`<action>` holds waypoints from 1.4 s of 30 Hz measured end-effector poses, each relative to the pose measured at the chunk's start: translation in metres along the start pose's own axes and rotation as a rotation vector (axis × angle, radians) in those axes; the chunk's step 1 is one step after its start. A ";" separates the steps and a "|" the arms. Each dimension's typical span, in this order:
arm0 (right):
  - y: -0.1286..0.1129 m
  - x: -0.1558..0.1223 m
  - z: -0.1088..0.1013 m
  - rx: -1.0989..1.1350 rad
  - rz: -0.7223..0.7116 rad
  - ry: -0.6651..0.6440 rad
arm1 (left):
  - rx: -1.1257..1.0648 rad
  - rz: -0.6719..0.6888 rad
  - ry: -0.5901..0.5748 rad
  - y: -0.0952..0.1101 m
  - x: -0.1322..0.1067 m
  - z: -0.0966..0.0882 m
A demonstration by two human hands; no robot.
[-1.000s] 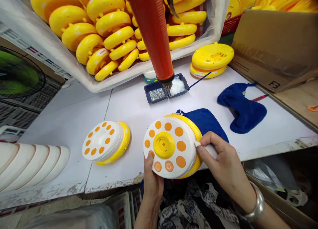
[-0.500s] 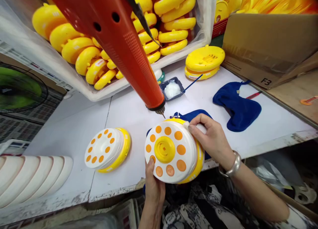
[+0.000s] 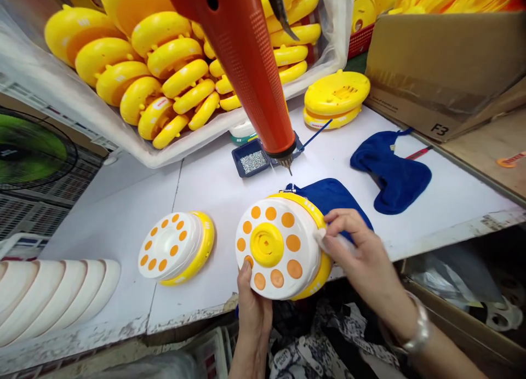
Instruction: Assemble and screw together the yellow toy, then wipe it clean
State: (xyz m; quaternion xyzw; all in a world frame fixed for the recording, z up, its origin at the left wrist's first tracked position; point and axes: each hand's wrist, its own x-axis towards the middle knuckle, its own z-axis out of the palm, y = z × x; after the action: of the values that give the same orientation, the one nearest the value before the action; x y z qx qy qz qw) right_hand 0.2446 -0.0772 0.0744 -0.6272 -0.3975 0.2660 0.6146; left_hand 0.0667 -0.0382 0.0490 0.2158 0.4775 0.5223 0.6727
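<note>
A round toy (image 3: 283, 220) with a white face, a ring of orange dots, a yellow hub and a yellow base is tilted up in front of me. My left hand (image 3: 252, 297) grips its lower left side, thumb on the face beside an orange dot. At the toy's right rim, my right hand (image 3: 361, 253) pinches a small white wad (image 3: 320, 237), perhaps cloth; motion blurs it. Behind the toy lies a blue cloth pad (image 3: 335, 198). A similar toy without the yellow hub (image 3: 170, 245) rests on the table to the left.
An orange-red power screwdriver (image 3: 267, 94) hangs bit-down above the toy. Behind it stand a small tray of screws (image 3: 251, 159) and a lined crate (image 3: 164, 159) of yellow parts. A cardboard box (image 3: 435, 72), blue cloth (image 3: 390, 171) and stacked white parts (image 3: 53, 297) lie around.
My right hand with the white wad has moved down along the toy's right rim. The toy has shifted slightly left, and the screwdriver appears further right, uncovering the screw tray.
</note>
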 end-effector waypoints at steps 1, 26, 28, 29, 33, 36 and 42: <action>0.002 0.005 0.005 -0.023 -0.023 0.016 | 0.001 0.007 -0.016 0.000 0.000 0.000; 0.007 0.004 -0.026 0.310 0.240 0.001 | -0.002 -0.009 0.038 0.005 -0.004 -0.002; 0.004 -0.003 -0.025 0.268 0.218 -0.010 | 0.001 -0.010 0.045 0.005 -0.003 -0.001; 0.003 -0.005 -0.024 0.252 0.207 -0.012 | 0.000 -0.011 0.046 0.006 -0.003 -0.001; -0.001 -0.009 -0.014 0.195 0.138 -0.018 | -0.014 -0.003 0.041 0.004 -0.002 -0.002; -0.001 -0.004 -0.002 0.092 0.040 -0.009 | -0.015 -0.006 0.010 0.002 -0.002 -0.004; -0.003 0.007 0.012 -0.031 -0.054 -0.031 | -0.014 0.016 0.006 0.000 -0.005 -0.002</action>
State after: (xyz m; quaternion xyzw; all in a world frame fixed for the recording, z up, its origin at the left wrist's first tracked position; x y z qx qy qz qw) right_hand 0.2379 -0.0647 0.0776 -0.6216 -0.4281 0.2528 0.6053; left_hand 0.0652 -0.0431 0.0500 0.2130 0.4742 0.5317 0.6686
